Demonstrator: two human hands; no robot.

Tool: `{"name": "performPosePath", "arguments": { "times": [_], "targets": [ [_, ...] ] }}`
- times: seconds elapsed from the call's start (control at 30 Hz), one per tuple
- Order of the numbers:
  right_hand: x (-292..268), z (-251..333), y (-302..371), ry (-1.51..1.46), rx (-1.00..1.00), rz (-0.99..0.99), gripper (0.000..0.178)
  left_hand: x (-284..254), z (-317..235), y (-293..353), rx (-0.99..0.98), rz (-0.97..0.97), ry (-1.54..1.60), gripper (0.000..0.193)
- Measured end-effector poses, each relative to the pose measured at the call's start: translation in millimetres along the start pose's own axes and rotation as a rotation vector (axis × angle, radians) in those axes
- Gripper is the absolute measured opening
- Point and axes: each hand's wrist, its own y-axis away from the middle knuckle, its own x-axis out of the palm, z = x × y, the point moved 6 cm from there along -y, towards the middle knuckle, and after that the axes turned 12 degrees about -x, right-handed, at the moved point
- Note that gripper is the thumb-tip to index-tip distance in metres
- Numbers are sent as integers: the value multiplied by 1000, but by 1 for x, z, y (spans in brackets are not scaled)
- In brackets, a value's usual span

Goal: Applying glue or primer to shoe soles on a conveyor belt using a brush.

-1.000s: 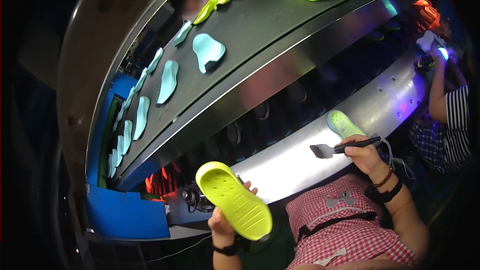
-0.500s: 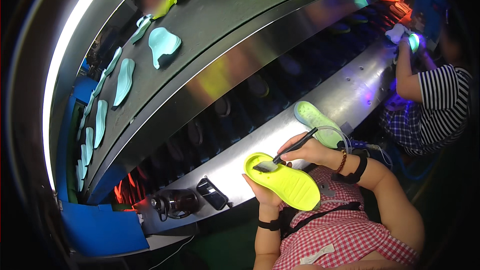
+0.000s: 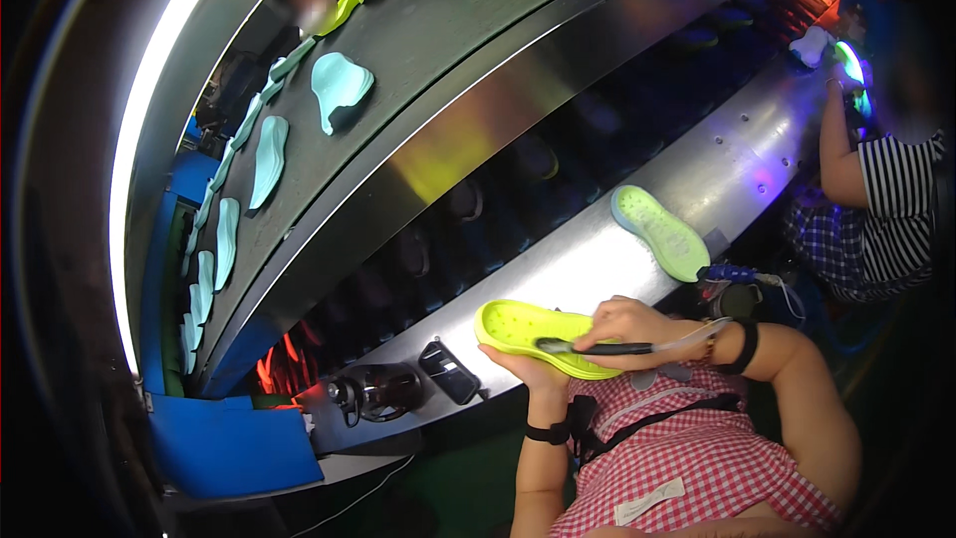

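My left hand (image 3: 533,369) is closed on the edge of a bright yellow-green shoe sole (image 3: 513,322), holding it hollow side up over my lap. Small dimples show in its far left end. In my right hand (image 3: 635,323) is a brush (image 3: 622,348) with a black handle and a thin clear tube running from its rear. The bristles touch the inside of the sole near its middle. My right hand and wrist hide part of the sole's near right end. Beyond them, a paler green shoe sole (image 3: 659,234) lies on the metal ledge.
A phone (image 3: 449,372) and a dark glass jug (image 3: 383,392) stand on the metal ledge (image 3: 558,269). Behind it runs a dark conveyor belt (image 3: 418,50) carrying blue soles (image 3: 269,159) and yellow ones. At right, a co-worker in a striped sleeve (image 3: 896,174) handles a glowing sole.
The brush has swung from upright at the sole's far end to lying low near its middle. My right hand has dropped over the sole, which now sits flatter and more sideways.
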Motion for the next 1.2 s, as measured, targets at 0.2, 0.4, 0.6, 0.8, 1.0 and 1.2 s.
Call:
{"name": "performPosePath", "arguments": {
  "times": [0.2,0.4,0.6,0.8,1.0,1.2],
  "targets": [
    [-16,13,0,-342,103,244,22,16,-6,15,-108,352,99,78],
    [-42,5,-42,-324,314,-45,19,54,10,30,-222,231,173,67],
    [-31,15,-23,-561,324,50,17,71,0,43,-230,405,382,75],
    [-31,18,-19,-413,160,107,21,55,-13,30,53,364,207,74],
    [-41,8,-13,-351,219,71,19,57,-30,30,248,213,16,75],
    [-55,9,-7,-513,402,-52,18,61,-45,32,282,256,113,75]
  ]
}}
